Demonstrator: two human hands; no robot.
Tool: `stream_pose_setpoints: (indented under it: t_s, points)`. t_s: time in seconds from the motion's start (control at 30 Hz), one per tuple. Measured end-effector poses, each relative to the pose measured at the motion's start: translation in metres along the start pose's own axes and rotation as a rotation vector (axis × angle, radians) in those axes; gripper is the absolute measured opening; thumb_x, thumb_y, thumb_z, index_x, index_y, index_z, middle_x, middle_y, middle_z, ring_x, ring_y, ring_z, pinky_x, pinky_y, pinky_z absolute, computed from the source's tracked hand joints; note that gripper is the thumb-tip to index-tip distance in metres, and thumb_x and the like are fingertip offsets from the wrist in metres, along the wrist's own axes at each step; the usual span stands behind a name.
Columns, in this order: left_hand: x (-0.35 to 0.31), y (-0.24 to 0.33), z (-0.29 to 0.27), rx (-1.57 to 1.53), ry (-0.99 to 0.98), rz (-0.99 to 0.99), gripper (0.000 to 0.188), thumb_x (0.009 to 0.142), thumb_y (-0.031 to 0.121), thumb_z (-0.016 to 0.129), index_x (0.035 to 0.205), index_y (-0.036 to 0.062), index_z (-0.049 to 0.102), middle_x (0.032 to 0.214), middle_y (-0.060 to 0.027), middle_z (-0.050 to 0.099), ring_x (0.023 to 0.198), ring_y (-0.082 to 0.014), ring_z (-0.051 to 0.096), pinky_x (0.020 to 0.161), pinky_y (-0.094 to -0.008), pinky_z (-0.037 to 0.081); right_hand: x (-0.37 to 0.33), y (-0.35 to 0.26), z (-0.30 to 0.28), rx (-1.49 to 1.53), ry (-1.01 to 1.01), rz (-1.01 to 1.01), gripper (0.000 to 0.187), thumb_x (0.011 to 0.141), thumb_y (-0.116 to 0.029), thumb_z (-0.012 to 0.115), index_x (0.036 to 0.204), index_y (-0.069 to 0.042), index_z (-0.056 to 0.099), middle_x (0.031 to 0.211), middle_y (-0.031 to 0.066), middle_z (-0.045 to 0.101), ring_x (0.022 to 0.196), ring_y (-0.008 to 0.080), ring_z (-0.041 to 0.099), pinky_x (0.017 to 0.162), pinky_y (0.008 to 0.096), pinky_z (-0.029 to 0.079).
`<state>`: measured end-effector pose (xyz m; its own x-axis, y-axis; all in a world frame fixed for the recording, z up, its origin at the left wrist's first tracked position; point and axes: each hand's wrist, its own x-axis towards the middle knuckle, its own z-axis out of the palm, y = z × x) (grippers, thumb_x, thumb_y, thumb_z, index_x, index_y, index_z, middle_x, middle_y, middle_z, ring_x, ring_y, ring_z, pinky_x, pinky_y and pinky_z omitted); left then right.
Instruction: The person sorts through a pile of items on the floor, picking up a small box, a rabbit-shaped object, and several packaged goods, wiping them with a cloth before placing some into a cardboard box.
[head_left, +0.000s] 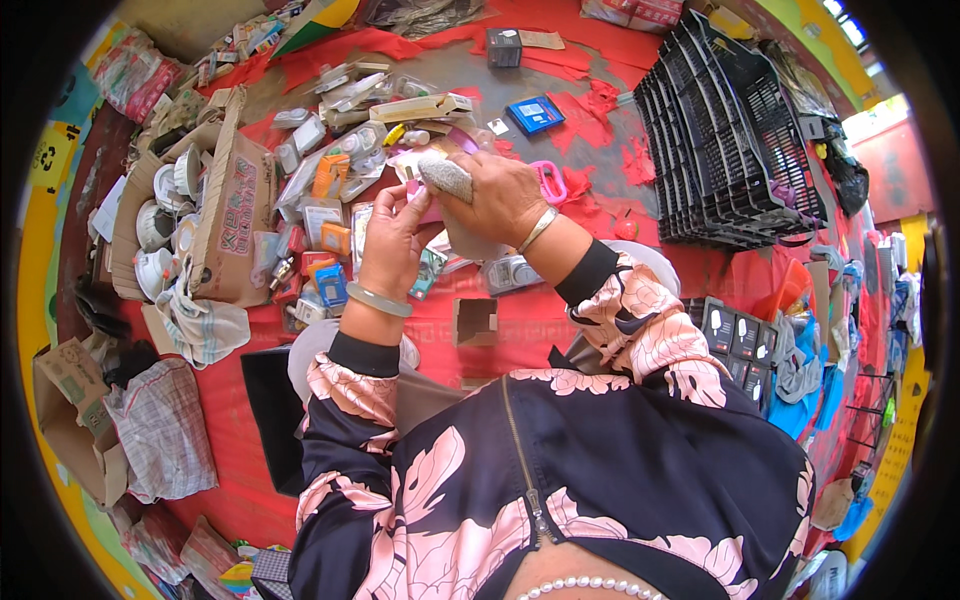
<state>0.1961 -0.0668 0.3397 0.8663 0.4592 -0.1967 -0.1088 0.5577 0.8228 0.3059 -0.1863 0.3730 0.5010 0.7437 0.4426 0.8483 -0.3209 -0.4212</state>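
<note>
My right hand is closed on a bunched grey cloth, which sticks out past its fingers on the left. Beside it my left hand pinches a small pinkish-red object, partly covered by the fingers; its kind does not show. The cloth and this object meet or nearly meet. Pink scissor handles lie just right of my right hand. Behind my left hand spreads a heap of small packaged goods, with an orange box and a blue box among them.
On the left stands a cardboard box of round white fixtures. Stacked black plastic crates rise at the right, above several small black boxes. A flat blue box lies on the red-covered table, near a small dark box.
</note>
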Motion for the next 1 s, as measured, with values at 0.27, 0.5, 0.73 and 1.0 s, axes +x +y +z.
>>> stream_pose_setpoints:
  t_s: [0.27, 0.5, 0.73, 1.0]
  points:
    - [-0.004, 0.001, 0.009, 0.027, -0.006, 0.087, 0.028, 0.087, 0.009, 0.058, 0.111, 0.0064, 0.044, 0.1, -0.0091, 0.056, 0.091, -0.019, 0.06, 0.08, -0.0328, 0.052, 0.004, 0.005, -0.003, 0.085, -0.018, 0.027, 0.042, 0.082, -0.047, 0.052, 0.095, -0.009, 0.062, 0.084, 0.0142, 0.064, 0.074, 0.0329, 0.062, 0.065, 0.041, 0.049]
    - [-0.002, -0.004, 0.01, 0.144, -0.091, 0.217, 0.034, 0.086, 0.003, 0.056, 0.116, 0.005, 0.042, 0.104, -0.0111, 0.055, 0.093, -0.02, 0.059, 0.081, -0.034, 0.052, 0.018, 0.07, 0.02, 0.755, 0.111, 0.354, 0.032, 0.084, -0.033, 0.059, 0.099, -0.005, 0.062, 0.083, 0.0098, 0.065, 0.069, 0.0226, 0.063, 0.061, 0.0333, 0.05]
    - [0.002, 0.022, -0.006, -0.402, -0.096, 0.139, 0.033, 0.09, 0.01, 0.05, 0.12, -0.0015, 0.04, 0.117, -0.0165, 0.052, 0.109, -0.0301, 0.054, 0.093, -0.0431, 0.047, 0.025, 0.088, -0.04, 1.598, 0.315, 0.677, 0.047, 0.084, -0.043, 0.06, 0.11, -0.004, 0.054, 0.097, 0.0091, 0.061, 0.084, 0.0186, 0.061, 0.073, 0.0336, 0.051]
    - [-0.002, 0.005, 0.006, -0.427, -0.222, -0.02, 0.038, 0.091, 0.014, 0.05, 0.124, -0.0018, 0.039, 0.123, -0.0156, 0.049, 0.115, -0.0276, 0.049, 0.098, -0.0413, 0.043, 0.013, 0.029, 0.002, 1.447, 0.029, 0.321, 0.028, 0.08, -0.014, 0.069, 0.105, -0.005, 0.061, 0.095, 0.0004, 0.062, 0.086, 0.0083, 0.056, 0.073, 0.0256, 0.049]
